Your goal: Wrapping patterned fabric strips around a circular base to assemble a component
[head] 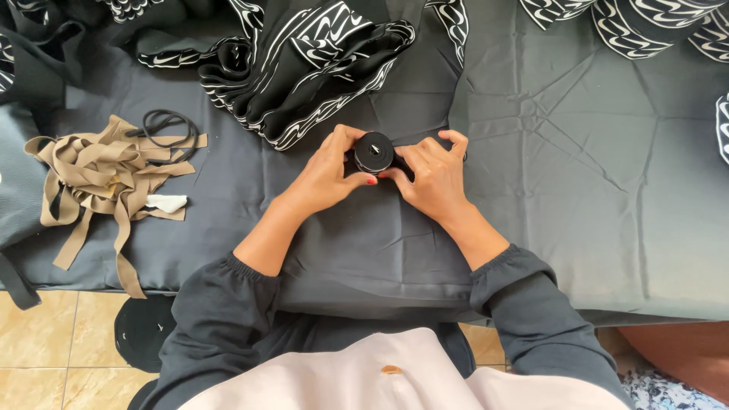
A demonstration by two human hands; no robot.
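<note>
black elastic roll (373, 152) sits mid-tabletop (607, 190) on dark cloth (380, 235), pinched from both sides by left hand (328, 176) and right hand (433, 178), steadying it upright; tan strips (106, 178) lie well apart.

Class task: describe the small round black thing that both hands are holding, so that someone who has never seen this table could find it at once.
Start at the dark grey cloth-covered table and find the two hands meeting near its middle. Between the left hand and the right hand sits a small black round roll of tape or elastic. Unlike the loose tan fabric strips and the black fabric with white pattern, it is tightly coiled and plain.
</note>
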